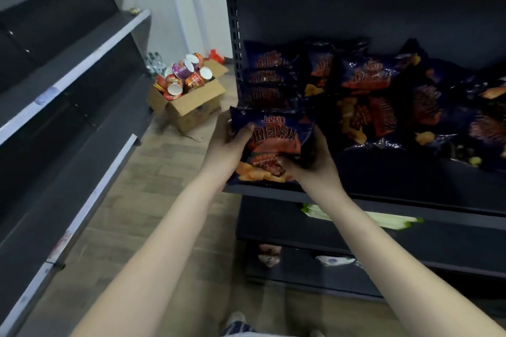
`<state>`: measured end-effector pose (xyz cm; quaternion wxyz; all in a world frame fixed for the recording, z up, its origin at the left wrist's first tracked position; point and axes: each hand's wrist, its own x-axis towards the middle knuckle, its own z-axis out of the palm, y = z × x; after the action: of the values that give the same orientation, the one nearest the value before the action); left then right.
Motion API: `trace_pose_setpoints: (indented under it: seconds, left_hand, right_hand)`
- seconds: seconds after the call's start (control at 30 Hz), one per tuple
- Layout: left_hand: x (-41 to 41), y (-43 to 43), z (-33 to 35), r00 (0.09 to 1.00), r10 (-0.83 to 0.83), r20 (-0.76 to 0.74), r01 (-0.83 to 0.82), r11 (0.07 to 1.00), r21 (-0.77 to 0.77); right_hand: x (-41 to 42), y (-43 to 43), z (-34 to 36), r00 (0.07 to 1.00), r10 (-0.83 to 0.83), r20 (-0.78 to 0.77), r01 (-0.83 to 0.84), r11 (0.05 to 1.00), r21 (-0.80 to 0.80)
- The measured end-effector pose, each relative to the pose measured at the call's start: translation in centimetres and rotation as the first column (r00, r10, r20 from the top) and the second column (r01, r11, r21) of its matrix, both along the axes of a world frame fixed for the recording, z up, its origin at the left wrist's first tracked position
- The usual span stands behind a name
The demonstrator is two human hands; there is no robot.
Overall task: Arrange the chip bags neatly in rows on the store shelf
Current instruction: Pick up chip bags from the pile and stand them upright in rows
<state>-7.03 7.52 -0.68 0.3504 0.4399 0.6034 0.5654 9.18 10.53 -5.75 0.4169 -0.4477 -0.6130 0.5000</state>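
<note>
**Two hands on one chip bag at the shelf's near left corner**

Both hands grip a single dark blue chip bag (276, 142) with red and orange print. It is upright, facing the camera, over the near left edge of the dark store shelf (410, 172). The left hand (228, 143) holds the bag's left side, with its thumb curled across the front. The right hand (315, 157) holds the lower right corner, and its fingers (284, 163) pinch the front of the bag near the bottom. Whether the bag's base touches the shelf cannot be told.

Just behind the held bag, at the far left of the shelf, a short row of matching bags (267, 82) stands one behind the other. To the right, more of the same bags (383, 107) lie jumbled and overlapping, tilted at different angles and spreading to the right edge of the view.

On the shelf below lie pale green packets (388, 220). Lower still are a couple of small packets (269, 254), too blurred to name.

Far left on the wooden floor (153, 186), an open cardboard box (189, 107) is heaped with cup noodles (186, 74). A second dark shelving unit (68, 76) runs along the left.
</note>
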Motion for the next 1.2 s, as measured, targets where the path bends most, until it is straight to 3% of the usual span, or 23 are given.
trace_pose_setpoints:
  seconds: [0.1,0.2,0.33,0.47,0.67,0.97,1.2]
  left_hand:
    - [-1.4,0.4,-1.1,0.953,-0.139,-0.27,0.139,0.99,-0.02]
    - [-1.8,0.8,-3.6,0.891,-0.22,-0.396,0.222,0.974,-0.042]
    - [-1.7,1.3,-6.9,0.897,-0.139,-0.419,0.145,0.989,-0.019]
    - [-1.0,0.5,-8.0,0.821,-0.007,-0.571,0.022,1.0,0.019]
    - [-0.9,1.0,-8.1,0.819,0.0,-0.573,0.014,1.0,0.019]
    - [-0.4,1.2,-8.0,0.798,0.037,-0.601,-0.049,0.999,-0.003]
    - [-0.2,0.8,-7.9,0.816,0.078,-0.572,-0.081,0.996,0.02]
  right_hand:
    - [-2.5,-0.3,-0.7,0.987,-0.136,0.083,0.134,0.99,0.038]
    - [-3.8,-0.1,-1.4,0.956,-0.236,0.175,0.223,0.97,0.094]
    - [-4.9,0.1,-2.0,0.923,-0.287,0.257,0.272,0.958,0.091]
    - [-5.7,-0.3,-1.7,0.88,-0.354,0.316,0.332,0.935,0.123]
    - [-6.6,-0.2,-1.4,0.826,-0.474,0.304,0.464,0.879,0.11]
    - [-6.7,-0.5,-1.5,0.805,-0.471,0.36,0.443,0.882,0.164]
    - [-5.2,-0.7,-1.5,0.887,-0.412,0.207,0.395,0.911,0.121]
